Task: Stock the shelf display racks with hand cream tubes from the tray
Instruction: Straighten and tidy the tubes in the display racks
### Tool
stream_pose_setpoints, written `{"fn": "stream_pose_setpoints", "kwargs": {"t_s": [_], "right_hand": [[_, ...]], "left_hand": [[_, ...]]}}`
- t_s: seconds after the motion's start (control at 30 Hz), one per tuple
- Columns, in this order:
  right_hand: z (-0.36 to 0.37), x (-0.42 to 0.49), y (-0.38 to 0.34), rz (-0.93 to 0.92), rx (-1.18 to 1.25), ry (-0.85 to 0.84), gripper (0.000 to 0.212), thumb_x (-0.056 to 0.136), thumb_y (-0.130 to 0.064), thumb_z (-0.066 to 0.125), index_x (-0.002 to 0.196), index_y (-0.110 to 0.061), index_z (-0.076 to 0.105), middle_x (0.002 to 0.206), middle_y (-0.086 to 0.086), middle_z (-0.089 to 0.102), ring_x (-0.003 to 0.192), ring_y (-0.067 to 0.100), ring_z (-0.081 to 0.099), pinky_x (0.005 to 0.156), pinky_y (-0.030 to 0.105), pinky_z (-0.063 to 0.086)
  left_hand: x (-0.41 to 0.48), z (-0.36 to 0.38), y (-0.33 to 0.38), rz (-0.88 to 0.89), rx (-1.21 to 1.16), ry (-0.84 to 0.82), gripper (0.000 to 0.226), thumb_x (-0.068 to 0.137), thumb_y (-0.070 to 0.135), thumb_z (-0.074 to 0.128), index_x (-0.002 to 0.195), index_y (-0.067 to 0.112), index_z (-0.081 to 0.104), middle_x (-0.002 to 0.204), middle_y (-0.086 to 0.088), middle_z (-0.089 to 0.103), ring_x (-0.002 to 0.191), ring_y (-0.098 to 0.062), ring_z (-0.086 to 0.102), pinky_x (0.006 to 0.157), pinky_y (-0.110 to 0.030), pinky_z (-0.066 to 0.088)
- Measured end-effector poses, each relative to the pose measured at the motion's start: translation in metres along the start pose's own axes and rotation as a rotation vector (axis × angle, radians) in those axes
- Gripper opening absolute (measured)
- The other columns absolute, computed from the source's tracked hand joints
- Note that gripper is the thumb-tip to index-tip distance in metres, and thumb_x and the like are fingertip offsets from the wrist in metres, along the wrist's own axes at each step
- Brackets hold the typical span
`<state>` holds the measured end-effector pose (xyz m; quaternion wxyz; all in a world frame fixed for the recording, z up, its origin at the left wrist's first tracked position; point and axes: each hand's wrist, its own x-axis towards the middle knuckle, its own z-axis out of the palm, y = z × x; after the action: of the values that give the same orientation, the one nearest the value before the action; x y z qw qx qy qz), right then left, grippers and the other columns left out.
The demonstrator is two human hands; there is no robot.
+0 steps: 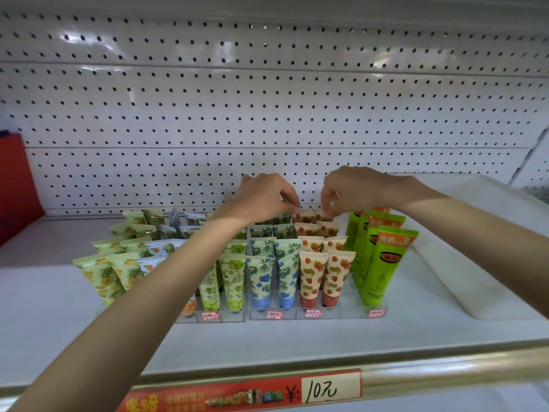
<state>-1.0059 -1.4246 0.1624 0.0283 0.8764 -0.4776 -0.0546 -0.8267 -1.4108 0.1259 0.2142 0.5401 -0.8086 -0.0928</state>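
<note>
A gold shelf rail (445, 373) with a red price strip (237, 394) edges the white shelf (59, 307). Clear display racks (341, 313) hold upright hand cream tubes (258, 278), some hidden by the left forearm. A white tray (475, 263) lies to their right. At the back row, the left hand (267, 197) and right hand (353, 188) pinch the strawberry tubes (303, 217), in front of the pegboard (267, 99).

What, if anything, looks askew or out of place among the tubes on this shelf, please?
The pineapple-print tubes at the left end lean outward to the left, while the blue-flower tubes and strawberry tubes stand upright; the wide lens may exaggerate this. Nothing looks spilled or damaged.
</note>
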Motion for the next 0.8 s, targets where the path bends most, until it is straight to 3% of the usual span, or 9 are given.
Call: {"fn": "stream_pose_setpoints", "kwargs": {"t_s": [0.2,0.33,0.53,0.8], "right_hand": [[0.002,0.001,0.003,-0.006,-0.021,-0.022,0.019,0.084,-0.032,0.066,0.099,-0.021,0.071,0.081,-0.012,0.051,0.080,0.009,0.047,0.055,0.021,0.031],[0.002,0.001,0.002,-0.004,-0.026,-0.006,0.017,0.084,-0.031,0.067,0.097,-0.020,0.071,0.087,-0.008,0.054,0.085,0.010,0.050,0.069,0.025,0.034],[0.001,0.001,0.000,-0.014,-0.044,0.036,0.015,0.085,-0.029,0.067,0.094,-0.019,0.069,0.079,-0.015,0.045,0.086,0.008,0.044,0.073,0.026,0.032],[0.004,-0.001,0.006,-0.032,-0.003,0.055,0.011,0.082,-0.029,0.069,0.089,-0.020,0.068,0.074,-0.017,0.041,0.081,0.009,0.042,0.072,0.024,0.026]], "left_hand": [[0.003,0.007,-0.003,-0.001,0.006,0.009,0.013,0.078,0.043,0.069,0.085,0.032,0.070,0.078,0.020,0.058,0.080,-0.005,0.049,0.088,-0.034,0.024],[0.002,0.008,-0.004,-0.002,-0.021,0.013,0.013,0.078,0.043,0.069,0.085,0.031,0.070,0.076,0.020,0.058,0.082,-0.006,0.050,0.086,-0.032,0.021],[0.002,0.012,-0.001,0.005,-0.033,0.039,0.015,0.079,0.043,0.069,0.086,0.030,0.071,0.071,0.022,0.054,0.080,-0.006,0.049,0.083,-0.030,0.019],[0.002,0.013,-0.004,0.001,-0.029,0.063,0.017,0.080,0.044,0.068,0.086,0.029,0.071,0.080,0.017,0.062,0.083,-0.007,0.050,0.085,-0.032,0.020]]}}
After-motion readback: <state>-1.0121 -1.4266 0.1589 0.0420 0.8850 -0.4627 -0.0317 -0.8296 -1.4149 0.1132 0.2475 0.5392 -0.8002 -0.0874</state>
